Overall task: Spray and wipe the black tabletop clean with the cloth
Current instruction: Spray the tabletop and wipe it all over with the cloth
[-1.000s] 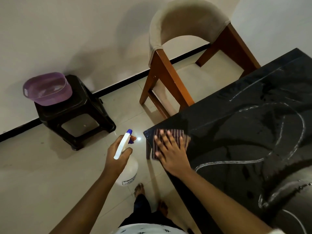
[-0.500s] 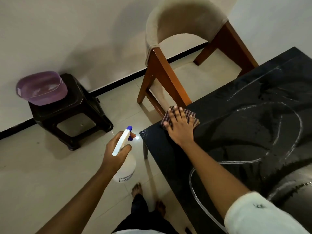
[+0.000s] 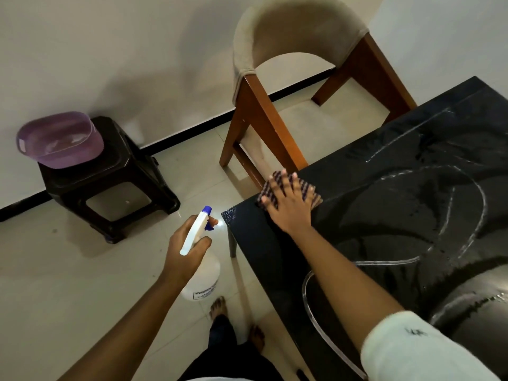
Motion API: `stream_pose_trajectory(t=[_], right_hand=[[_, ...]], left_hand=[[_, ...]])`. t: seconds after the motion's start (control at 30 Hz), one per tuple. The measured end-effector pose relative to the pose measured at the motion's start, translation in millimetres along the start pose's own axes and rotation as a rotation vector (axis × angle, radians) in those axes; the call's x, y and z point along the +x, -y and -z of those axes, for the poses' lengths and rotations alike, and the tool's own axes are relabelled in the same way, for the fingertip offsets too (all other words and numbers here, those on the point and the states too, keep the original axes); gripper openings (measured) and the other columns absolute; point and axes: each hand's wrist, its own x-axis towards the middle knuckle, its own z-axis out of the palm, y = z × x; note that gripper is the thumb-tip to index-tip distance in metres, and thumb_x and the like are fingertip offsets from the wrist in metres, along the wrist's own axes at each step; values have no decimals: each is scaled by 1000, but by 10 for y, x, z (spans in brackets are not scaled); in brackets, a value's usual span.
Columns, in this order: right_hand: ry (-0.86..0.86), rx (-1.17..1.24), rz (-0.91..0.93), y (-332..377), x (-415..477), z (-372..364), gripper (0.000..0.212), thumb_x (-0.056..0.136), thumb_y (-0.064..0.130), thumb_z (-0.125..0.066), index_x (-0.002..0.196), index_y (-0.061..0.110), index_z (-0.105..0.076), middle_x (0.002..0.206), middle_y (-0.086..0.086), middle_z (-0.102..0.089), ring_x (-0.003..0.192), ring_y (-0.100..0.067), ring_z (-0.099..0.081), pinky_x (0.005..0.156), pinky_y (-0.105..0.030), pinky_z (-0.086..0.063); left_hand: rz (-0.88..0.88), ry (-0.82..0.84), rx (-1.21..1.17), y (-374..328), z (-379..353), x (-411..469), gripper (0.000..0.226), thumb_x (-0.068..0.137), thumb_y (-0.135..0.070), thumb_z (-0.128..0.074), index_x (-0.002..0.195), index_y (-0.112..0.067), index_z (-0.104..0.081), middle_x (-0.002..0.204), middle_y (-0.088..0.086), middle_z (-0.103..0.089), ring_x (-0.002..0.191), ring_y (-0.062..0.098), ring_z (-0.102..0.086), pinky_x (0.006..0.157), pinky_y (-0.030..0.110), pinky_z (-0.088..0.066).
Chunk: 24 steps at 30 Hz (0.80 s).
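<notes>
right hand (image 3: 290, 209) presses the checked cloth (image 3: 308, 189) flat-fingered on the black tabletop (image 3: 398, 215) corner, left hand (image 3: 184, 253) fingers wrapped round the spray bottle (image 3: 196, 233).

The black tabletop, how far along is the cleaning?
Done: spraying, seemingly; the tabletop shines wet. In hand: the right hand presses the checked cloth flat at the table's edge; the left hand holds the spray bottle beside the table. Left: white streaks further right.
</notes>
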Motion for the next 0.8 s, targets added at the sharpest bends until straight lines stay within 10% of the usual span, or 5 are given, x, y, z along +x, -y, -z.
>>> stream_pose_trajectory(t=[0.17,0.33,0.53,0.67,0.8], right_hand=[[18,6,74,92,-296,-57,69,94,64,-19,153,33,1,162,-1,7,148,-24,6,113,-53,5],[-28,-68,310,148,-1115,-275,71,89,69,-27,148,31,-31,154,-4,-31,138,-25,-25,104,-58,-31],[58,-104,415,162,-404,-127,77,88,74,-9,153,32,-7,161,2,5,147,-19,7,113,-60,-7],[22,-55,163,506,-121,-79,75,89,72,-13,153,33,-6,162,2,3,147,-22,9,115,-59,-1],[14,-76,436,680,-610,-261,68,92,66,-28,151,32,-21,161,-1,-11,147,-26,-2,113,-63,-9]], left_hand=[[52,-29,-6,58,17,-49,38,71,-24,-55,108,-21,-63,108,-1,-66,97,23,-61,81,49,-57],[52,-40,-56,69,93,-95,38,71,-21,-53,107,-21,-64,108,-2,-66,102,22,-61,86,55,-54],[15,-63,-41,40,188,-95,35,71,-15,-53,103,-23,-64,107,-7,-67,102,14,-62,84,40,-51],[30,-97,-44,56,221,-113,36,71,-15,-54,106,-19,-64,109,-6,-67,104,16,-62,92,46,-50],[34,-95,-55,85,254,-129,37,71,-12,-52,104,-24,-65,103,-13,-69,103,10,-63,89,51,-53]])
